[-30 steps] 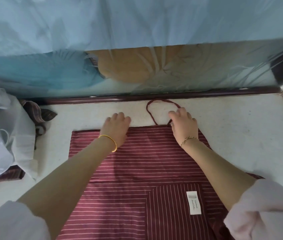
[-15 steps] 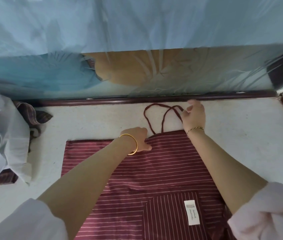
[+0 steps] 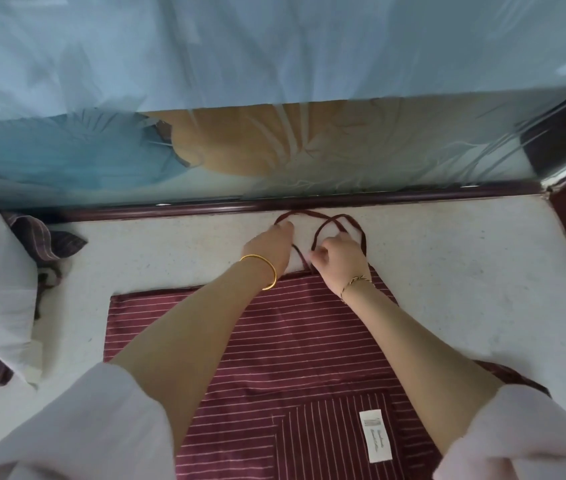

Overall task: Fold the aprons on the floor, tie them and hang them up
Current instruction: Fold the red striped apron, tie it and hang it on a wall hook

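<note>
Pinching the thin dark-red fabric neck strap [image 3: 364,242] between curled fingers of the right hand [image 3: 338,259], just short of the dark wooden door rail [image 3: 170,212]. Pressing the strap's other loop down with the straight fingers of the left hand [image 3: 269,245], equally near that rail. Farther back from the rail, spread flat on the pale speckled floor [image 3: 448,271]: the maroon white-striped cloth apron [image 3: 292,341]. Looks light, floppy, zero stiffness, probably slides around easily. Best grabbed at corners and hems, not mid-panel. Strap's limp enough to tie.
</note>
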Demonstrator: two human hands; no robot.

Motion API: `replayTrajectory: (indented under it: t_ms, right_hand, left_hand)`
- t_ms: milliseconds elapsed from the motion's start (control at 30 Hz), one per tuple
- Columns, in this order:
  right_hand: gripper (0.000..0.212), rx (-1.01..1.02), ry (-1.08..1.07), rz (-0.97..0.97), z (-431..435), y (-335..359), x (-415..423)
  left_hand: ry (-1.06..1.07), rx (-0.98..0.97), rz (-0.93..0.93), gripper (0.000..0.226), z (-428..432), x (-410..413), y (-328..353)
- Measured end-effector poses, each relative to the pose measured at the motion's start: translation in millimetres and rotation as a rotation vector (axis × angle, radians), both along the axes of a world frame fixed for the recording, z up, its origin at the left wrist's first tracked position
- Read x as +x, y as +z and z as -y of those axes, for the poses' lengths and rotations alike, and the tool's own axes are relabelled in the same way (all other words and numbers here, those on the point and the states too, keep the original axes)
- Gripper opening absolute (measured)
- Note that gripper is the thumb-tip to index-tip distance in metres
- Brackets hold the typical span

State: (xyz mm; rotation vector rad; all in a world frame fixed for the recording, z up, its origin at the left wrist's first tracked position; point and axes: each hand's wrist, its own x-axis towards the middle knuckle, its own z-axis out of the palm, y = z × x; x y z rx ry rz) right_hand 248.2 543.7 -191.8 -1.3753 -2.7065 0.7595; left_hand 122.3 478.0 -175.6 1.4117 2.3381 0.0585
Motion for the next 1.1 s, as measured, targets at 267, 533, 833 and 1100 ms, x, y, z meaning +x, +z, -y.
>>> replayTrajectory:
  t_ms: [267, 533, 833, 1100]
  right_hand:
    - [0.025, -0.041, -0.071, 0.253, 2.7, 11.3, -25.3]
    - [0.028, -0.758, -0.513, -0.591, 6.7, 31.0, -31.9]
    - [0.025, 0.148, 0.427, 0.192, 43.8, 22.6, -7.8]
    - [0.014, 0.11, 0.527, 0.267, 44.2, 22.7, -12.0]
  left_hand:
    - [1.208, 0.672, 0.84, 0.041, 12.0, -34.4, 8.0]
    - [0.413, 0.331, 0.198, 0.014, 61.3, -18.2, 6.7]
    - [-0.083, 0.075, -0.073, 0.028, 105.6, -21.1, -0.6]
    - [-0.221, 0.055, -0.212, 0.031, 111.3, -20.1, 0.3]
